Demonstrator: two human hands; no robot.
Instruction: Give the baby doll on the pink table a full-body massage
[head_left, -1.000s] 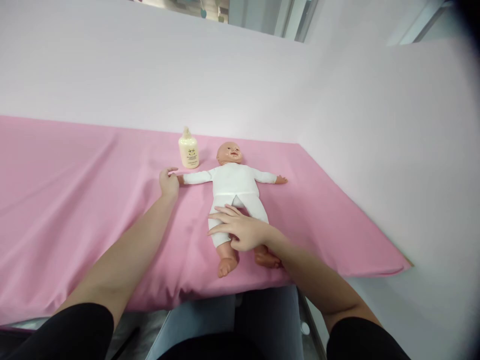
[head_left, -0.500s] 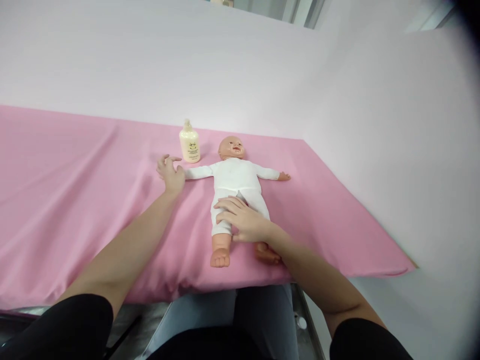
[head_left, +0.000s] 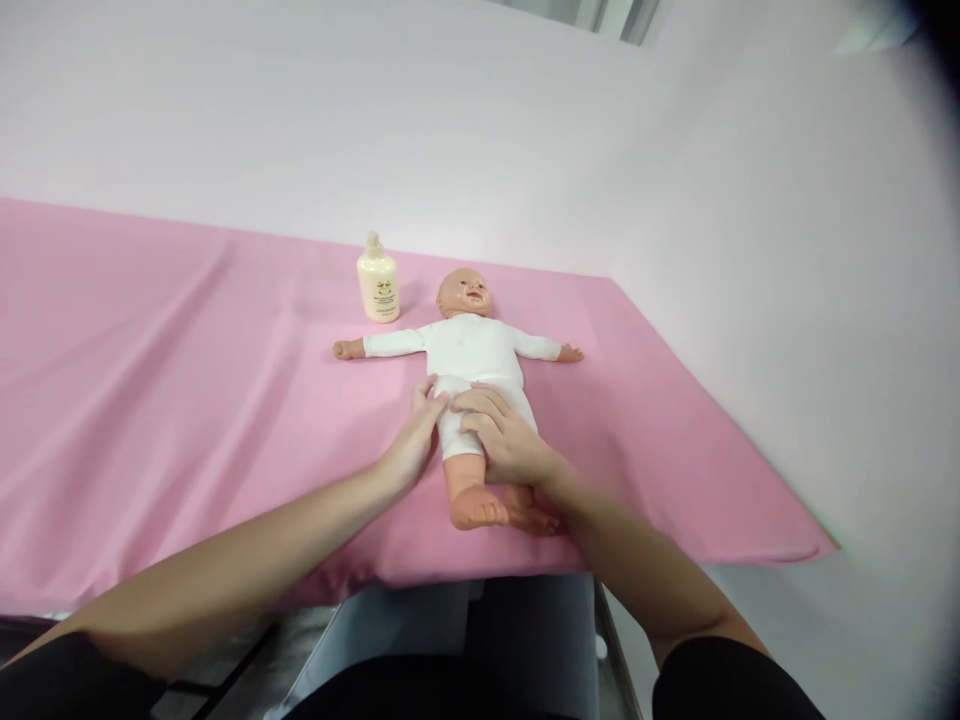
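A baby doll (head_left: 472,345) with white cloth body and limbs lies on its back, arms spread. Its bare feet point towards me. My left hand (head_left: 418,430) is closed round the outer side of the doll's leg on the left, thumb on top; some of its fingers are hidden. From the other side, my right hand (head_left: 511,440) curls its fingers over the same thigh, its tips close to my left thumb. The lower part of the doll's other leg is partly hidden behind my right hand and wrist.
A cream-coloured pump bottle (head_left: 379,287) stands upright left of the doll's head. Pink cloth (head_left: 187,400), wrinkled on the left, covers the table. Pale walls (head_left: 300,120) rise behind and to the right. The table's front edge is just before my legs.
My left hand has moved from the doll's hand down to its leg. That leg has shifted right, its foot now beside the other. My right hand has curled more over the thigh.
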